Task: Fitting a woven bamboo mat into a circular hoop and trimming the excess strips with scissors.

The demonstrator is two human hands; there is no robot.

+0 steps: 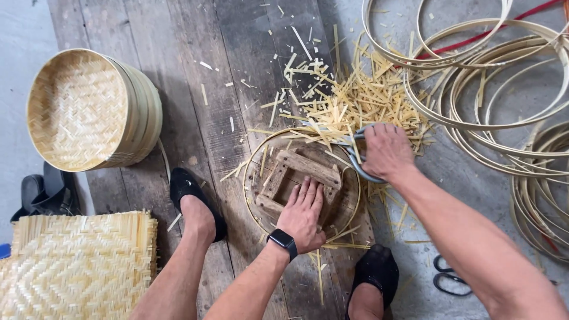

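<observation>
Weathered wooden square frame (302, 178) lies under the flat, open-fingered left hand (303, 214); the right hand (385, 151), fingers curled, grips grey metal shears (355, 159), blades hidden among pale bamboo trimmings (349, 101).

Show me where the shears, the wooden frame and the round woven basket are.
shears (357, 161): head view, on the grey handle loop below the right hand.
wooden frame (308, 167): head view, on its top bar above the left hand.
round woven basket (77, 109): head view, on the woven inside bottom.
</observation>
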